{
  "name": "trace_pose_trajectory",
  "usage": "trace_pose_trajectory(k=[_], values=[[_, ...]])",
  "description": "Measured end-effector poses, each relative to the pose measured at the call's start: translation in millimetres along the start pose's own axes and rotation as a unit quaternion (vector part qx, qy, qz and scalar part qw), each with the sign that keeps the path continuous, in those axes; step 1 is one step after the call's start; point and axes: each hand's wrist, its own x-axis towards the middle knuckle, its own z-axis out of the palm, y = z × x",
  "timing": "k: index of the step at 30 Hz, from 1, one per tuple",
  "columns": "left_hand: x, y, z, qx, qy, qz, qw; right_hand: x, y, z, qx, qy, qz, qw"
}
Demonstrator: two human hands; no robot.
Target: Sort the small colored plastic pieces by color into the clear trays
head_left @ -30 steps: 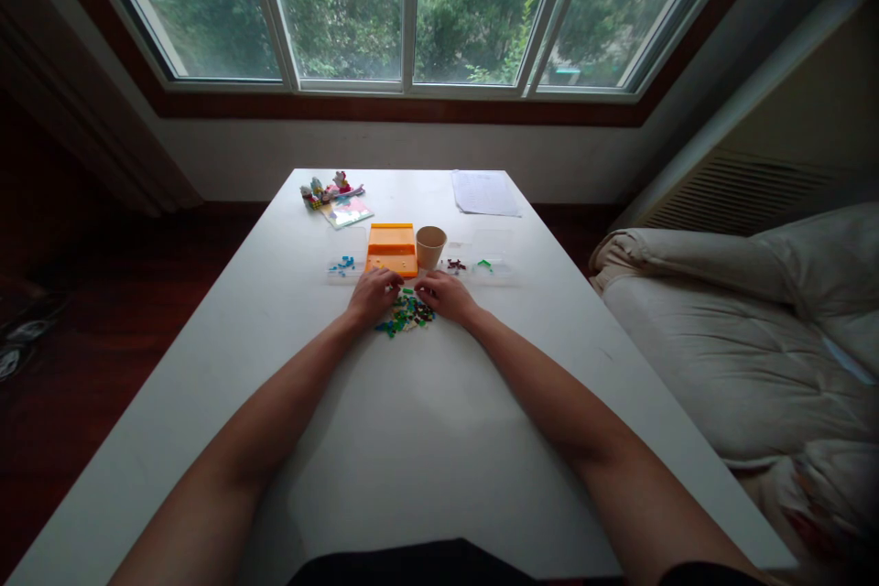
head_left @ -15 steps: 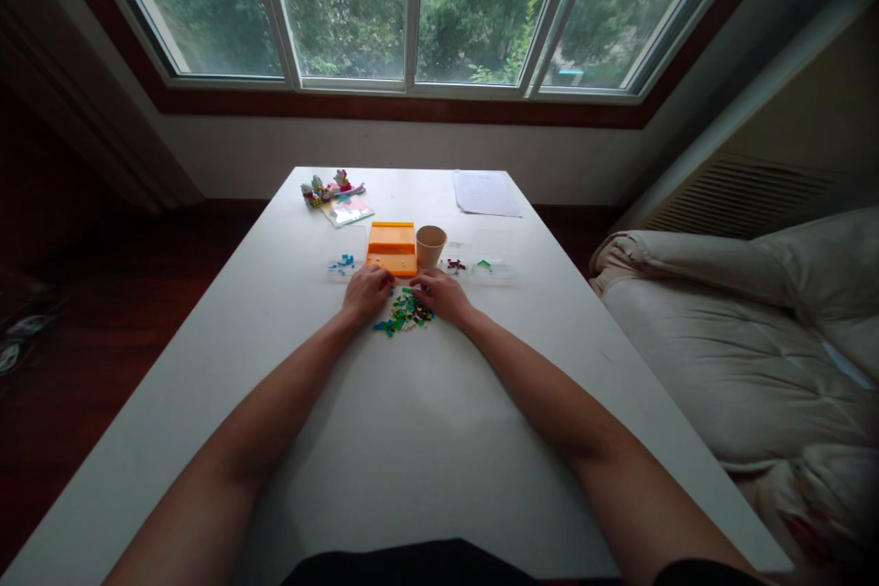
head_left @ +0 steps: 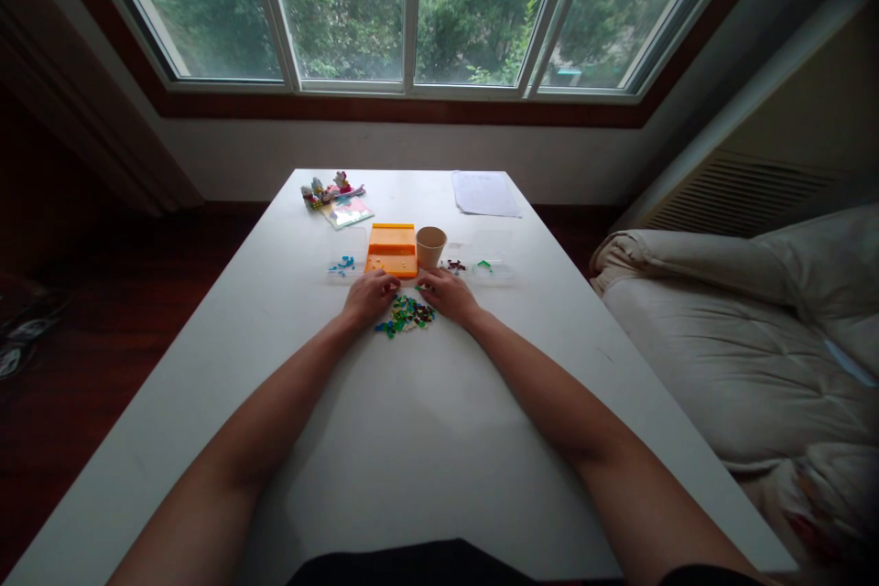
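Note:
A loose pile of small toy bricks [head_left: 405, 316], mostly green with some blue, brown and pale ones, lies on the white table. At its upper left, my left hand [head_left: 371, 295] is closed with fingertips together; what they hold, if anything, is too small to make out. My right hand [head_left: 448, 293] is at the pile's upper right, thumb and fingers pinched on a small green brick [head_left: 418, 287]. Just beyond both hands sits an open orange box [head_left: 391, 249] with a few small pieces in its near half. A brown paper cup [head_left: 431, 247] stands right beside it.
Clear plastic boxes flank these: one with blue bricks [head_left: 341, 265] at left, others with brown bricks [head_left: 453, 265] and green bricks [head_left: 484, 266] at right. Farther back are assembled toy figures [head_left: 333, 189], a colourful card [head_left: 349, 212] and paper sheets [head_left: 486, 193]. A sofa [head_left: 728, 357] borders the right.
Both hands have shifted slightly apart and off the top of the pile. A green brick now shows at my right fingertips.

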Motion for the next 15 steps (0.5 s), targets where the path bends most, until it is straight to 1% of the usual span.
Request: trace_pose_trajectory(k=[4, 10, 12, 15], values=[[-0.2, 0.9, -0.7, 0.004, -0.003, 0.001, 1.000, -0.5, 0.7, -1.8, -0.022, -0.001, 0.020, 1.000], [-1.1, 3.3, -1.1, 0.011, -0.008, 0.009, 1.000, 0.1, 0.0, -4.2, -0.020, -0.006, 0.015, 1.000], [-1.1, 4.8, -1.2, 0.013, -0.006, 0.007, 1.000, 0.2, 0.6, -8.1, -0.015, 0.010, 0.019, 1.000], [-0.3, 6.0, -2.9, 0.009, 0.010, 0.008, 1.000, -0.5, 5.4, -17.6, -0.003, 0.064, 0.037, 0.997]])
